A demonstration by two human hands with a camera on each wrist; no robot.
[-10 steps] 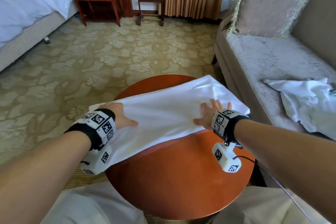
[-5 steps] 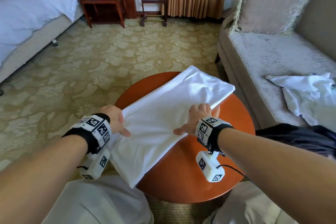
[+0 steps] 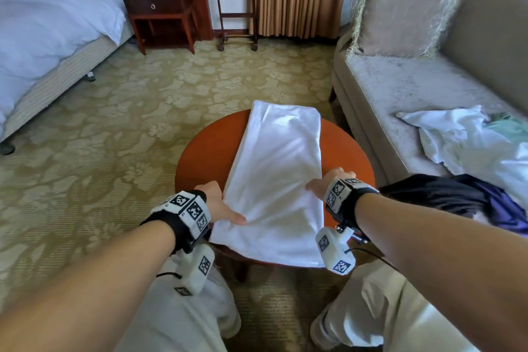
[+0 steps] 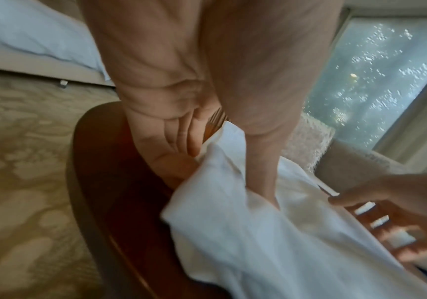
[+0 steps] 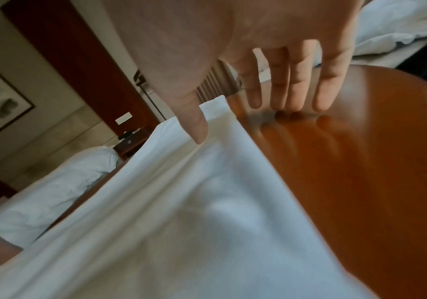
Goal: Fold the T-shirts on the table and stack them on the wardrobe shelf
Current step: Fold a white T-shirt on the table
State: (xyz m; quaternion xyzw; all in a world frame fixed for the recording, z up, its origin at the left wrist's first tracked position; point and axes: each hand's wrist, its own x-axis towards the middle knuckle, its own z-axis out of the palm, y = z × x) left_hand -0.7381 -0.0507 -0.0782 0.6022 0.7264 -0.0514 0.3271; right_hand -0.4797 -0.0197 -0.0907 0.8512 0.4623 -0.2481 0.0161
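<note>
A white T-shirt (image 3: pixel 277 168), folded into a long strip, lies on the round wooden table (image 3: pixel 205 157), running away from me with its near end over the table's front edge. My left hand (image 3: pixel 220 206) pinches its near left edge, thumb on top and fingers beneath the fabric (image 4: pixel 258 242). My right hand (image 3: pixel 328 183) is at the near right edge. In the right wrist view its thumb presses the shirt (image 5: pixel 181 202) while the straight, spread fingers (image 5: pixel 279 89) touch the bare tabletop (image 5: pixel 361 161).
A beige sofa (image 3: pixel 400 88) stands close on the right, with a heap of loose white clothes (image 3: pixel 463 143), a dark garment (image 3: pixel 434 194) and a cushion (image 3: pixel 405 6). A bed (image 3: pixel 43 37) is at the far left, a nightstand (image 3: pixel 163 14) behind. Patterned carpet surrounds the table.
The shirt has turned from lying across the table to lying lengthwise away from me. Both hands have come nearer, to its near end.
</note>
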